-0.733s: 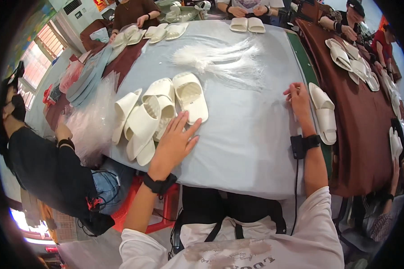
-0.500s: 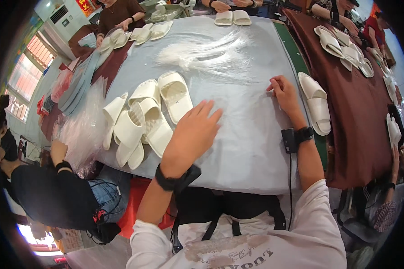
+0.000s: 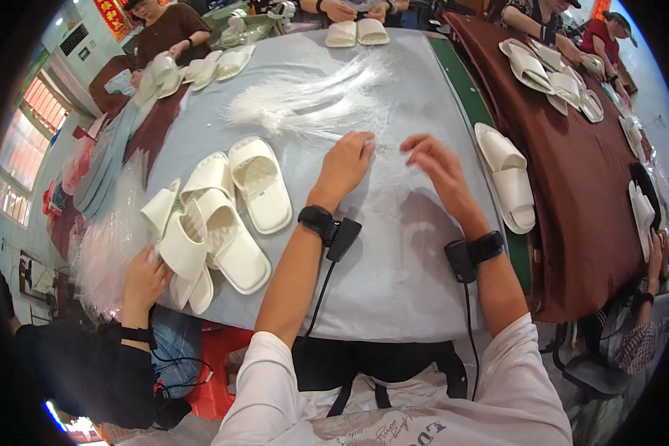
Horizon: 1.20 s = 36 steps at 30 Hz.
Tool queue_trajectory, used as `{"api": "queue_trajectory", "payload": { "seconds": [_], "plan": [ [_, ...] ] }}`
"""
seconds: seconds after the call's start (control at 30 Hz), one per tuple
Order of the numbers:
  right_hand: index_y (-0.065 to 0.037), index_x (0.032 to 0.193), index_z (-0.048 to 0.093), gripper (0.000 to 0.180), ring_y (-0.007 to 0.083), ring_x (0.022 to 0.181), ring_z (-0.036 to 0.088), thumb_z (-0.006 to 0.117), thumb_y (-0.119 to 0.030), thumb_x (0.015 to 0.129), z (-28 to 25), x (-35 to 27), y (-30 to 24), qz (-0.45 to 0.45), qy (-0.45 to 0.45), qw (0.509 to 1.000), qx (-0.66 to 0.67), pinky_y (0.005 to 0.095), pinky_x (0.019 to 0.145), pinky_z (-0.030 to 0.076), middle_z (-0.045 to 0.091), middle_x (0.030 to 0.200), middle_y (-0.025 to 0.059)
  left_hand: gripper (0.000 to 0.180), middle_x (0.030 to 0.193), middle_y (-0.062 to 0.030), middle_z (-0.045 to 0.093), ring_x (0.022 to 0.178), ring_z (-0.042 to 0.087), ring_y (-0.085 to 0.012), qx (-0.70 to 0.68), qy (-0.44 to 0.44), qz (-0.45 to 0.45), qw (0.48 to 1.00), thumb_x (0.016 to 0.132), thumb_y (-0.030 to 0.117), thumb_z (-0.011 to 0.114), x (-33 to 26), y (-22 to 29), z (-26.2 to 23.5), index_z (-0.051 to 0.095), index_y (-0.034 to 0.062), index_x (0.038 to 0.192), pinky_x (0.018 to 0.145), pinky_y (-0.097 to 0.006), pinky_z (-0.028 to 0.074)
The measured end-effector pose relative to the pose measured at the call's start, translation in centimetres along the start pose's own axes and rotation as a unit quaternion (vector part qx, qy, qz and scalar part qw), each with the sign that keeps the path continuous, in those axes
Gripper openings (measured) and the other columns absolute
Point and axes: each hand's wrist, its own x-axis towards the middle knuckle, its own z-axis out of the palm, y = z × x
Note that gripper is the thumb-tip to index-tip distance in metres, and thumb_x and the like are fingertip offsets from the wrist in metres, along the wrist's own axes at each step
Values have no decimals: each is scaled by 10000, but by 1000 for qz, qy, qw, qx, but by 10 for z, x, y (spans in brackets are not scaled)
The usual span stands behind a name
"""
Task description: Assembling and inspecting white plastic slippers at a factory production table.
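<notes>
cream-white slippers (image 3: 230,215) at left on a pale grey table cover (image 3: 394,260). dark brown cloth (image 3: 572,193) at right, green strip (image 3: 468,89) between.

Bare desk (image 3: 394,253) lies open between the wrists. White slippers (image 3: 215,215) crowd the left, one slipper (image 3: 507,177) bounds the right, clear bags (image 3: 312,100) lie ahead.
</notes>
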Motion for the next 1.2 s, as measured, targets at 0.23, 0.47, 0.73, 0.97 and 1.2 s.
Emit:
{"api": "queue_trajectory", "payload": {
  "seconds": [0.23,0.47,0.73,0.97,1.2],
  "plan": [
    [-15,918,522,270,249,849,640,432,-222,1067,-62,15,-13,-213,419,833,292,415,893,550,593,920,112,286,960,-142,664,834,634,-282,-73,16,-39,996,982,204,621,-1,-4,1,688,39,1205,795,-380,514],
    [-32,858,494,216,225,824,611,454,-165,1023,-37,9,11,-189,380,905,0,384,810,543,556,972,111,291,907,-85,693,724,595,-188,-158,15,-73,985,965,198,663,-7,4,-10,695,47,1211,712,-321,500],
    [-41,843,478,136,212,986,634,577,30,904,-12,15,22,-212,207,953,-64,350,903,509,633,1134,139,203,875,-76,719,747,605,-161,-146,-63,47,986,972,179,658,13,82,-64,731,47,1108,681,-315,485],
    [-51,882,503,151,239,1014,667,652,-36,897,-34,-14,38,-76,193,976,-69,347,898,534,664,1158,172,306,1003,-209,711,900,671,-370,-119,-214,179,953,952,264,661,58,194,-3,688,10,1121,784,-453,528],
    [-43,939,542,173,344,1211,624,678,-150,931,-23,20,96,-68,188,971,129,466,1069,484,597,1363,216,740,1128,-274,658,1092,623,-433,83,-219,100,967,763,546,753,97,199,94,592,-55,1164,961,-492,506]
  ]
}}
